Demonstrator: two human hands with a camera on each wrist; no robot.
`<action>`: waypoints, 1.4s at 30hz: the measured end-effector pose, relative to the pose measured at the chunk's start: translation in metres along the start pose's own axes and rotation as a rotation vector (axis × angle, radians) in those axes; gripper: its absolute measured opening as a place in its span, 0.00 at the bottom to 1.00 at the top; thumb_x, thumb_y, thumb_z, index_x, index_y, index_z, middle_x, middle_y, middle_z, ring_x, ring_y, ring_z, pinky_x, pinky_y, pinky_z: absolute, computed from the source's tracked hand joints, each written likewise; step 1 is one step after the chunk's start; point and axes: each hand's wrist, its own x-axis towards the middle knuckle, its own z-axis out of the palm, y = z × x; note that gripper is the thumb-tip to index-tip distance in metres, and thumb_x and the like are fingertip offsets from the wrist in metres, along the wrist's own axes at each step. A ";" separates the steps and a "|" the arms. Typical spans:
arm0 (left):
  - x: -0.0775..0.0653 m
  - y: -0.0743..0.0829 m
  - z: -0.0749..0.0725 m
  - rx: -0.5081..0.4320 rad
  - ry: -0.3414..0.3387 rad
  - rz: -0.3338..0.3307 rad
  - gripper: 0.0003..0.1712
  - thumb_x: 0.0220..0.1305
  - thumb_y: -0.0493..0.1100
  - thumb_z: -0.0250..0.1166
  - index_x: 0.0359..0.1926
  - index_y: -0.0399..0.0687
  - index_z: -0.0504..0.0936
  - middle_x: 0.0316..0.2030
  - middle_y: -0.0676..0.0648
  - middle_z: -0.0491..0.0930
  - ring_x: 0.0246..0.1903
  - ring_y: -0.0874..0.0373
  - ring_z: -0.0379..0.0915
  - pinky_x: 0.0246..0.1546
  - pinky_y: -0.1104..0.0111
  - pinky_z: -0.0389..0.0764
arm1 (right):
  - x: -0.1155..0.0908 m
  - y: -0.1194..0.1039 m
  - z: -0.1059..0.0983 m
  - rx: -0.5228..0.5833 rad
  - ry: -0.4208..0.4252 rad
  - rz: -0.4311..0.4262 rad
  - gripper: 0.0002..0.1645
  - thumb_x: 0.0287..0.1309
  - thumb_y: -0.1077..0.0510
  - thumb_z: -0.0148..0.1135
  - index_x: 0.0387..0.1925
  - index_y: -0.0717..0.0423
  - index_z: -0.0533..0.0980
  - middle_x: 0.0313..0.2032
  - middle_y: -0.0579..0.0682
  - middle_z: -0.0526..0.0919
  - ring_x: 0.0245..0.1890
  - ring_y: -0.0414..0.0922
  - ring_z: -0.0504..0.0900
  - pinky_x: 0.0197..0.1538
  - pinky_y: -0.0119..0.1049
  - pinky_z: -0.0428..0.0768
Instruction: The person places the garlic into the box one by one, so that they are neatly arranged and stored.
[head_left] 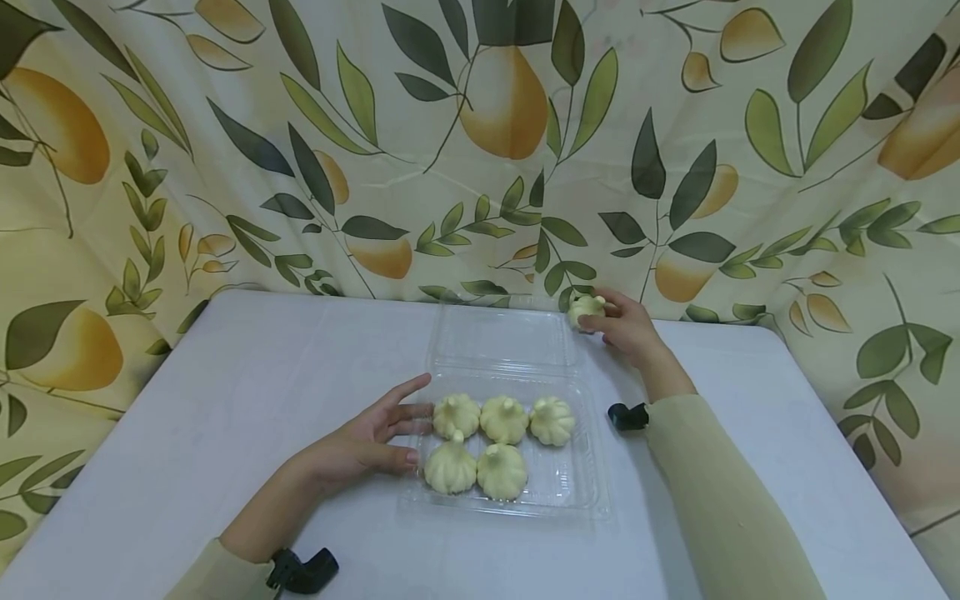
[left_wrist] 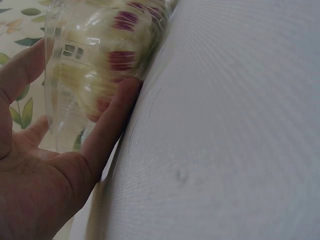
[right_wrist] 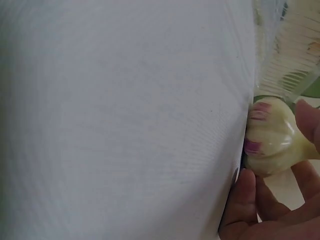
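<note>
At the back of the table, my right hand (head_left: 628, 332) grips a pale garlic bulb (head_left: 584, 310) by the right corner of the raised clear lid. In the right wrist view that garlic bulb (right_wrist: 272, 137) shows purple patches and sits low against the white surface, between thumb and fingers. My left hand (head_left: 358, 440) is spread at the left side of a clear plastic clamshell box (head_left: 558, 487), thumb and fingers along its wall. Inside lie garlic bulbs (head_left: 504, 419), three in the back row and two in front. Through the wall, the left wrist view shows purple-marked bulbs (left_wrist: 122, 37).
The box's lid (head_left: 501, 337) lies folded back toward the rear edge. A white cloth (head_left: 285, 367) covers the table. Behind hangs a curtain (head_left: 480, 208) printed with leaves and fruit. Black wrist mounts (head_left: 628, 417) stick out from both sleeves.
</note>
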 end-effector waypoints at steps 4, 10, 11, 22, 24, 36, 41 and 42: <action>0.000 -0.001 -0.001 -0.003 -0.002 -0.004 0.58 0.60 0.30 0.66 0.79 0.67 0.43 0.74 0.39 0.52 0.71 0.42 0.54 0.51 0.58 0.80 | 0.000 0.000 0.001 -0.013 0.034 -0.017 0.36 0.64 0.56 0.64 0.71 0.55 0.64 0.70 0.65 0.65 0.60 0.55 0.69 0.54 0.45 0.74; 0.000 -0.001 0.000 0.002 -0.004 0.000 0.58 0.61 0.30 0.66 0.79 0.67 0.43 0.75 0.39 0.52 0.71 0.42 0.54 0.51 0.58 0.80 | -0.003 -0.001 0.000 0.001 0.061 -0.040 0.33 0.64 0.58 0.64 0.69 0.56 0.66 0.67 0.64 0.67 0.48 0.45 0.72 0.45 0.35 0.77; 0.000 -0.001 -0.001 0.003 -0.005 0.003 0.58 0.61 0.30 0.66 0.79 0.67 0.43 0.75 0.39 0.52 0.71 0.41 0.54 0.51 0.58 0.80 | -0.004 -0.001 -0.001 0.010 0.062 -0.041 0.33 0.64 0.59 0.64 0.69 0.56 0.66 0.66 0.64 0.67 0.47 0.45 0.72 0.44 0.35 0.77; 0.001 0.000 0.000 -0.002 -0.005 0.000 0.57 0.61 0.30 0.66 0.80 0.66 0.43 0.75 0.38 0.51 0.72 0.41 0.53 0.51 0.59 0.80 | -0.018 -0.001 -0.006 0.077 0.059 -0.035 0.34 0.64 0.60 0.64 0.69 0.56 0.67 0.65 0.61 0.63 0.39 0.39 0.77 0.44 0.34 0.83; 0.001 0.000 0.000 -0.002 -0.002 0.000 0.57 0.61 0.30 0.66 0.80 0.66 0.43 0.75 0.38 0.52 0.72 0.41 0.54 0.50 0.59 0.80 | -0.021 -0.001 -0.006 0.091 0.064 -0.048 0.34 0.63 0.61 0.64 0.69 0.57 0.67 0.65 0.62 0.64 0.39 0.38 0.78 0.44 0.35 0.84; 0.000 0.000 0.000 0.000 -0.002 0.000 0.57 0.61 0.31 0.66 0.79 0.67 0.43 0.75 0.39 0.52 0.72 0.41 0.53 0.51 0.58 0.80 | -0.050 0.002 -0.009 0.141 0.077 -0.115 0.32 0.65 0.62 0.62 0.69 0.62 0.66 0.56 0.54 0.66 0.40 0.36 0.80 0.46 0.37 0.85; 0.000 0.000 0.000 0.000 -0.006 0.005 0.57 0.61 0.31 0.66 0.80 0.67 0.43 0.75 0.38 0.52 0.72 0.41 0.53 0.51 0.58 0.80 | -0.063 0.004 -0.011 0.160 0.081 -0.118 0.31 0.65 0.62 0.62 0.67 0.62 0.67 0.53 0.51 0.66 0.43 0.36 0.78 0.46 0.35 0.84; 0.000 0.000 0.000 0.000 -0.005 0.001 0.57 0.61 0.30 0.66 0.79 0.68 0.43 0.75 0.39 0.52 0.72 0.41 0.53 0.51 0.58 0.80 | -0.065 0.005 -0.011 0.166 0.081 -0.118 0.30 0.65 0.62 0.62 0.67 0.62 0.67 0.53 0.51 0.66 0.43 0.37 0.78 0.46 0.34 0.84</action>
